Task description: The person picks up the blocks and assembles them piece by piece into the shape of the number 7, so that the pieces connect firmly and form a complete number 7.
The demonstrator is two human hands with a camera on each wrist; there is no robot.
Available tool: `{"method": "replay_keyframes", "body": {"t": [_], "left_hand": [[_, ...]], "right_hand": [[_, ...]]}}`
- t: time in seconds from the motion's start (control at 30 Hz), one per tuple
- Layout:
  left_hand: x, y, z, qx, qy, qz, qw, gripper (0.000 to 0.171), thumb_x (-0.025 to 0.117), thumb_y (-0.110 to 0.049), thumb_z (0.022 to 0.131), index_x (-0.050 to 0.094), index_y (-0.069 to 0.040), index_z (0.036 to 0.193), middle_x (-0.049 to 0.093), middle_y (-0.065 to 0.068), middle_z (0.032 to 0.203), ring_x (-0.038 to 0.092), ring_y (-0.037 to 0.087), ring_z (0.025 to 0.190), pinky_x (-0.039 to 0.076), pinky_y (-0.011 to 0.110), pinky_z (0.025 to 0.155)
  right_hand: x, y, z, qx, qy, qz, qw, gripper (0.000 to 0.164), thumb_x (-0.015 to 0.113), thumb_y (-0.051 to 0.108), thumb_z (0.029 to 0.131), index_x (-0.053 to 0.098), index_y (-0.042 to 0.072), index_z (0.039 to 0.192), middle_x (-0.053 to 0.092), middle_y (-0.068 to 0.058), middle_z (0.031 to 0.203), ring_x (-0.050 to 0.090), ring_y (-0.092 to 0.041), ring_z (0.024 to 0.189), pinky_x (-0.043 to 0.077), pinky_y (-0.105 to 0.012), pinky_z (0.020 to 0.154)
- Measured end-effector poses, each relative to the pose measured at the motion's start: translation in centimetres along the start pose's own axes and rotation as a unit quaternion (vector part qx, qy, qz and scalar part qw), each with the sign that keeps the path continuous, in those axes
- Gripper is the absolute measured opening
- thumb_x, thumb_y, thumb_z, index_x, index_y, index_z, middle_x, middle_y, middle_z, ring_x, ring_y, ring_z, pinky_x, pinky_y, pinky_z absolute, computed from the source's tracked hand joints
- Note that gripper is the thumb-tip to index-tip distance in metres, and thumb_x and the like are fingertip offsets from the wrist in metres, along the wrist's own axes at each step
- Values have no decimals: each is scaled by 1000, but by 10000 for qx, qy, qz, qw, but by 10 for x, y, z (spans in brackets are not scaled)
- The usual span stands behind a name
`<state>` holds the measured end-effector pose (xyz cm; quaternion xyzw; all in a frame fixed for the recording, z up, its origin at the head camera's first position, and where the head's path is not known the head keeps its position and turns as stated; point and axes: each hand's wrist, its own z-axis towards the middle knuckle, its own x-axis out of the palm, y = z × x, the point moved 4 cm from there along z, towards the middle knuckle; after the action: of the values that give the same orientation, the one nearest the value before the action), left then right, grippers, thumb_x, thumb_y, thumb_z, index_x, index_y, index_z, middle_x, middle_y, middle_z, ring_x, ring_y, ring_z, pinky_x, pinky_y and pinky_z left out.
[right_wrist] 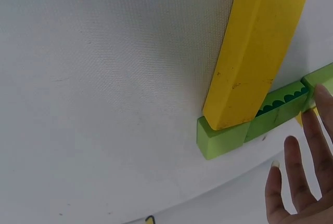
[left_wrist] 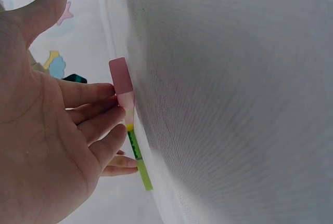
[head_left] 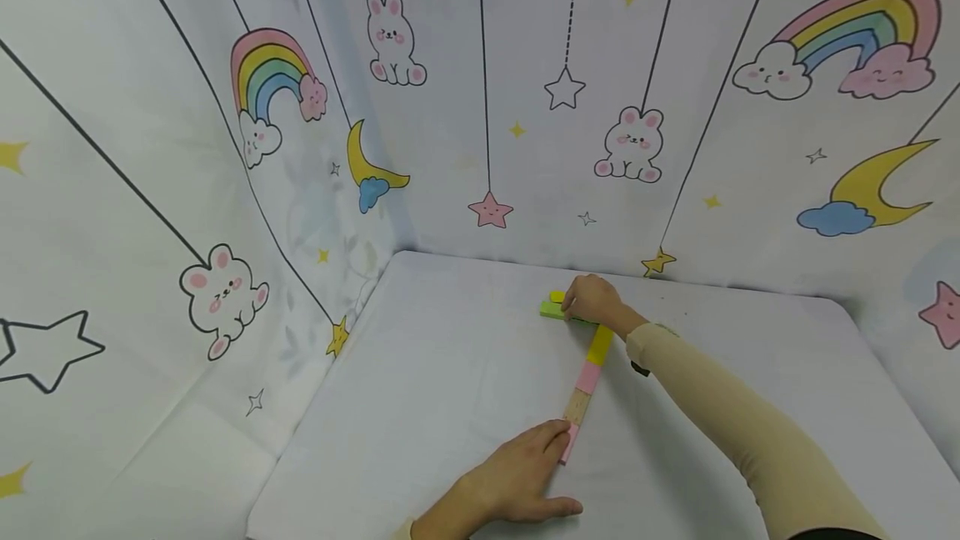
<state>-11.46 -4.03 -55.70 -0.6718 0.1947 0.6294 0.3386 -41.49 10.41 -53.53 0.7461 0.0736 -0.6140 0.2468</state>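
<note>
On the white tabletop, a row of blocks runs away from me: pink (head_left: 568, 444), wood-toned (head_left: 577, 407), pink (head_left: 588, 377) and yellow (head_left: 600, 344). My left hand (head_left: 525, 473) has its fingers straight, their tips against the side of the nearest pink block; the thumb is spread away. At the far end, green blocks (right_wrist: 223, 138) lie crosswise, one bearing a dark scalloped edge (right_wrist: 283, 104). My right hand (head_left: 596, 302) reaches over them and pinches the leftmost green block (head_left: 553, 309), its other fingers loosely extended. The right thumb is hidden in the right wrist view.
Another yellow block (head_left: 557, 296) lies just behind the green ones. The tabletop (head_left: 420, 357) ends at a rounded far edge, with a white curtain (head_left: 450, 107) printed with rabbits, stars and rainbows behind it and on the left.
</note>
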Motion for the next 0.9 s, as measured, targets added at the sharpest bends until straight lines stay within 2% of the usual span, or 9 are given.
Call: {"method": "replay_keyframes", "body": {"t": [0.67,0.9], "left_hand": [[2,1,-1,-49,70,-67,9999,93,45,-74,99,41,-2,158,34,7,165,34,16,152,32,27,122],[3,1,0,-67,98,-87,9999,93,44,-74,99,40,-3,158,34,7,166,34,15,152,31,27,122]], "right_hand": [[1,-5,1,209,68,62,9997,9,87,21,86,87,20,96,74,-9,125,64,-31,118,53,-51,102],[0,-5,1,81,45,40,9999,10,87,21,87,86,18,97,74,-10,125,65,-32,118,53,-51,102]]}}
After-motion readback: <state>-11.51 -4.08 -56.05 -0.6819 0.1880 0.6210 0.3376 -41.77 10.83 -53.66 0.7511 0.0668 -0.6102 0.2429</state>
